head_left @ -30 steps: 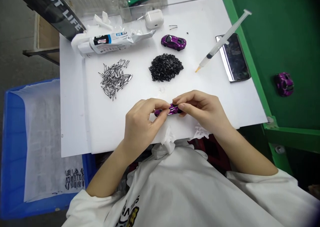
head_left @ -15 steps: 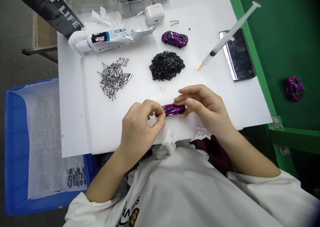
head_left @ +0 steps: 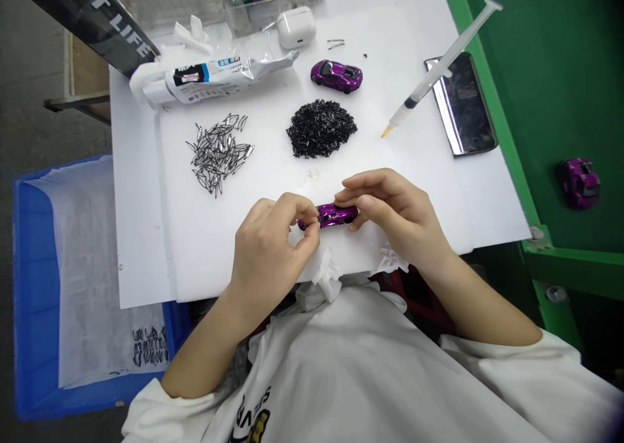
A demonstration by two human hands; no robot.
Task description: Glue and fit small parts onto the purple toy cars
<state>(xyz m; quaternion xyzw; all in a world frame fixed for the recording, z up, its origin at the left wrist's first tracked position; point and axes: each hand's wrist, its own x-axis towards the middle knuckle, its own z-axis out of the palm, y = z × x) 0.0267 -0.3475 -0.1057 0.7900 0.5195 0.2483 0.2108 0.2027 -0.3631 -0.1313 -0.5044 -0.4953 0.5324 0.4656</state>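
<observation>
My left hand (head_left: 270, 248) and my right hand (head_left: 394, 212) hold a glossy purple toy sports car (head_left: 334, 215) between them, just above the white board (head_left: 146, 235). Left fingertips pinch its left end, and right fingers and thumb grip its right end. Part of the car is hidden by my fingers. Beyond my hands lie a heap of tiny black pieces (head_left: 320, 128) and a looser spread of thin black-and-silver slivers (head_left: 218, 152). A second purple toy car (head_left: 336, 76) sits further back.
A syringe with a yellow tip (head_left: 424, 73) rests across a phone (head_left: 463, 104). Further back are a foil adhesive tube (head_left: 214, 79) and a white earbud case (head_left: 296, 27). A third purple car (head_left: 579, 183) sits on the green surface. A lined blue bin (head_left: 36, 287) stands left.
My hands stay on the car, which has shifted slightly left since the last frame. My right fingers have moved a little along it, and the whole view has drifted slightly.
</observation>
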